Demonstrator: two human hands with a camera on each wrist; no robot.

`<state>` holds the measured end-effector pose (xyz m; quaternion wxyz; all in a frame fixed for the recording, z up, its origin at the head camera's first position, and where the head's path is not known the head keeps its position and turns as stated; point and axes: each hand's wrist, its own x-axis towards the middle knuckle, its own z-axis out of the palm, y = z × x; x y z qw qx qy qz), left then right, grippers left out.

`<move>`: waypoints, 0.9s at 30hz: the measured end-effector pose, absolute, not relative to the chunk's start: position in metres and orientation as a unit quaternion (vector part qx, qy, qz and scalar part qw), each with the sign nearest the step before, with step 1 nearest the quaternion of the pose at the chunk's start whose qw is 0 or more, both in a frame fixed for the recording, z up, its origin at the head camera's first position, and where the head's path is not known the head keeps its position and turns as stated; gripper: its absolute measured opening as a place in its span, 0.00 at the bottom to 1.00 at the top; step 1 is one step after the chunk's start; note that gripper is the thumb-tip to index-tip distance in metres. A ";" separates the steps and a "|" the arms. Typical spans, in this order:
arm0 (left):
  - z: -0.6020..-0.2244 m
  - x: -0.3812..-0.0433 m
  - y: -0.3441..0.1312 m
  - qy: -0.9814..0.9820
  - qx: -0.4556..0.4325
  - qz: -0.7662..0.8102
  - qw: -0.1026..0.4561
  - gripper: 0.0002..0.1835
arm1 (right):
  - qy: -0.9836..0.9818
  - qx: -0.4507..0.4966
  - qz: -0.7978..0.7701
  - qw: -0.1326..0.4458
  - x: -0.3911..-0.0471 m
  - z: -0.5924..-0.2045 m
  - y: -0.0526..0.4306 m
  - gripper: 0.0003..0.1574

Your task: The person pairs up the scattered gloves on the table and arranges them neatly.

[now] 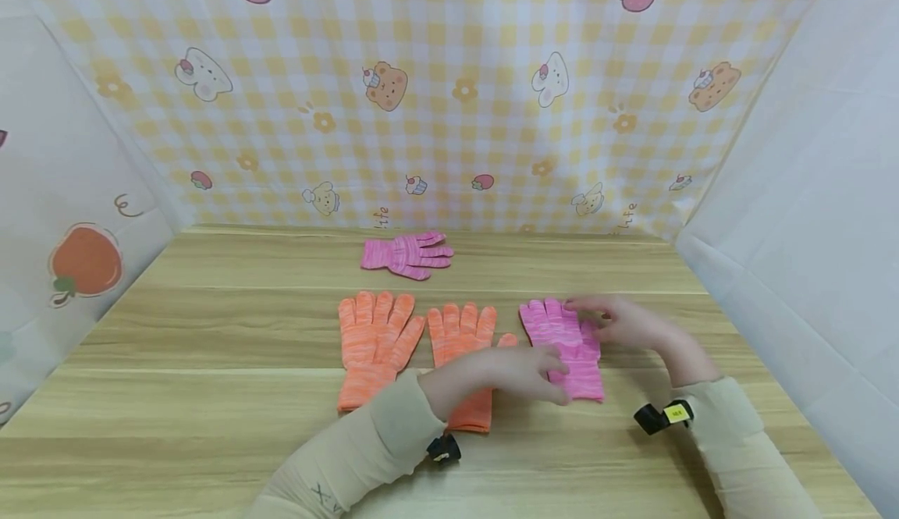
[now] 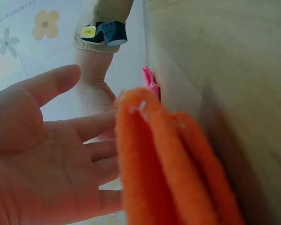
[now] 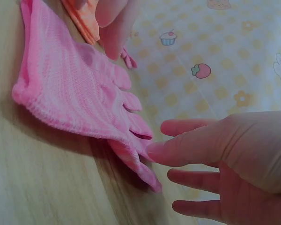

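A pink knitted glove [image 1: 581,367] lies on the wooden table with its fingers pointing away. Over its left side hovers my left hand [image 1: 520,372], fingers loosely spread, and that forearm crosses the second orange glove [image 1: 458,339]. At the glove's right side is my right hand [image 1: 625,322]; in the right wrist view its thumb appears at the edge of the pink glove [image 3: 75,89], and I cannot tell whether it touches. The left wrist view shows the left palm [image 2: 51,154] holding nothing, with an orange glove cuff [image 2: 150,159] close to the camera.
Another orange glove [image 1: 379,339] lies flat to the left. Farther back, a second pink glove [image 1: 407,255] lies sideways, fingers to the right. A checked cloth [image 1: 435,136] hangs behind the table [image 1: 232,425], and pale walls stand at both sides.
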<state>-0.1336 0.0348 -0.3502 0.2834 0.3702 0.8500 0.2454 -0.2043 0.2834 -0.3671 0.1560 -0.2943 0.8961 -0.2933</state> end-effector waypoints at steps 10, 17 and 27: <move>-0.351 -0.129 0.035 0.846 0.407 0.175 0.297 0.30 | 0.885 -0.314 -0.286 0.191 -0.203 -0.374 0.282 0.34; -0.350 -0.129 0.035 0.849 0.406 0.155 0.299 0.30 | 0.888 -0.307 -0.283 0.195 -0.204 -0.375 0.282 0.34; -0.351 -0.128 0.037 0.850 0.409 0.130 0.305 0.30 | 0.893 -0.291 -0.284 0.194 -0.203 -0.374 0.281 0.34</move>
